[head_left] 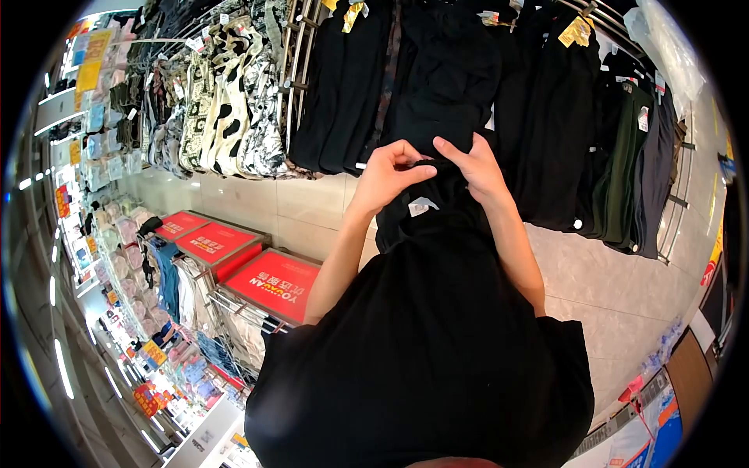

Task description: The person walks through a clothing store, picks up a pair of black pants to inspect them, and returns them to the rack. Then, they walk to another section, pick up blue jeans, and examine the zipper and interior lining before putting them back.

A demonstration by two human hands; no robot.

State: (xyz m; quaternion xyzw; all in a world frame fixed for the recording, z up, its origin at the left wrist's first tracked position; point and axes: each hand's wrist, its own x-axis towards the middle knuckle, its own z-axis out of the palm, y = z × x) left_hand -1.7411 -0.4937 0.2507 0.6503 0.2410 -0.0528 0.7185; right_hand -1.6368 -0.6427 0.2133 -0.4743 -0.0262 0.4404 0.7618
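Racks of dark clothes (343,86) hang past my hands. My left hand (388,175) and right hand (477,168) pinch a black piece of clothing (437,230) between them. It hangs long, down toward me.

We record: white label (422,206) on black garment (445,117), print too small to read; yellow tags (577,31), far right, illegible; right hand (474,168), grip hidden by its own fingers; hanging clothes' tops cut off.
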